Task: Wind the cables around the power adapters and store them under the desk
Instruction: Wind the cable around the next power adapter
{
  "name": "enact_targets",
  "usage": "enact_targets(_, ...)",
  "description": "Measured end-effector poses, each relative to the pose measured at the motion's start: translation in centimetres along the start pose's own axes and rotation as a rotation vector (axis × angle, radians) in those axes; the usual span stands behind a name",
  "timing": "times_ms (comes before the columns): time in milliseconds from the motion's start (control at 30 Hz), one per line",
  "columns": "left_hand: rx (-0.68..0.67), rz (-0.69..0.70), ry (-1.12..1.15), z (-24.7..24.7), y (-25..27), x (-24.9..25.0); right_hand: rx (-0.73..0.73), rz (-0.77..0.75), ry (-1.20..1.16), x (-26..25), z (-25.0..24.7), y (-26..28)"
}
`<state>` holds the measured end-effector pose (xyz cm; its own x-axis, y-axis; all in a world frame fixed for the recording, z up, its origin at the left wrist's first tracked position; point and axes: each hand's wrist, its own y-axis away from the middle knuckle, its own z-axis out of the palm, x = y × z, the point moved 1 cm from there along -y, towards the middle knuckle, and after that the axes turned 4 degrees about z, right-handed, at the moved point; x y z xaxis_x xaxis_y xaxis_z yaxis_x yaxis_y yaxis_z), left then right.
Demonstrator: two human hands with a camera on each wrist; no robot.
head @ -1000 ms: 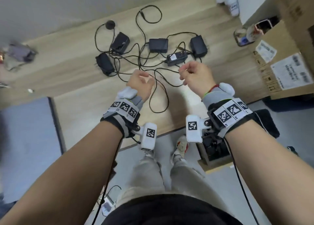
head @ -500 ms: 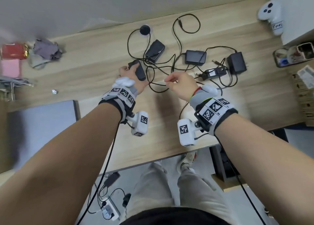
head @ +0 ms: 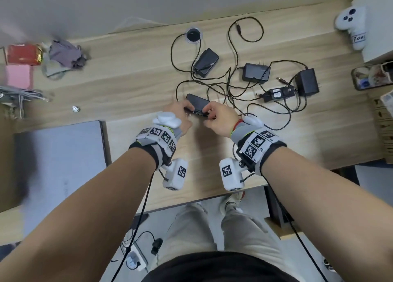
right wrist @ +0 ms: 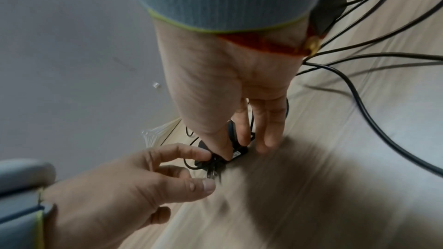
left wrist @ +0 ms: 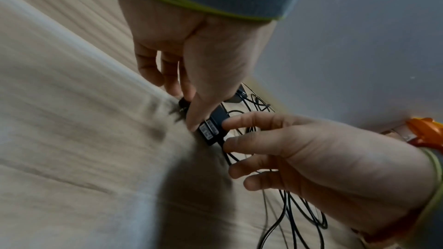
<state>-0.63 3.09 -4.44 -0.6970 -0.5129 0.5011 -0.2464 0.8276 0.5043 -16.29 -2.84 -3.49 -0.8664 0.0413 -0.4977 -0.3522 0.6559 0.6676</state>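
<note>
Several black power adapters lie on the wooden desk (head: 127, 86) in a tangle of black cables (head: 231, 86). Both hands hold the nearest adapter (head: 196, 105) just above the desk. My left hand (head: 187, 111) pinches its left end, where the plug prongs are, between thumb and fingers (left wrist: 167, 82). My right hand (head: 209, 115) grips its right end, thumb on the near side, with fingers (right wrist: 242, 130) over the top. Its label shows in the left wrist view, on the held adapter (left wrist: 209, 130). Other adapters (head: 205, 62) (head: 256, 72) (head: 307, 84) rest farther back.
A closed grey laptop (head: 59, 164) lies at the left front. A white game controller (head: 350, 24) sits at the back right, with a red box (head: 22, 55) and grey cloth (head: 66, 54) at the back left. A power strip (head: 136, 258) lies on the floor below the desk.
A second ago both hands pinched cable near the desk front. The left hand then took the adapter, and the right hand has now left the cable and gripped the adapter's other end.
</note>
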Motion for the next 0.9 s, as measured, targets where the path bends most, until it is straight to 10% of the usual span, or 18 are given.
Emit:
enact_targets(400, 0.081, 0.092, -0.376, 0.4, -0.4, 1.7, 0.127, -0.005, 0.015, 2.0, 0.9, 1.7)
enact_targets(500, -0.096, 0.066, -0.440, 1.0, 0.3, 1.6, 0.174, -0.026, 0.027, 2.1, 1.0, 2.1)
enact_targets(733, -0.279, 0.042, -0.302, 2.7, 2.9, 1.5, -0.034, -0.047, 0.110, 2.3, 1.9, 3.5)
enact_targets(900, -0.076, 0.216, -0.096, -0.9, 4.5, 2.5, 0.086, -0.063, 0.062, 1.6, -0.7, 5.6)
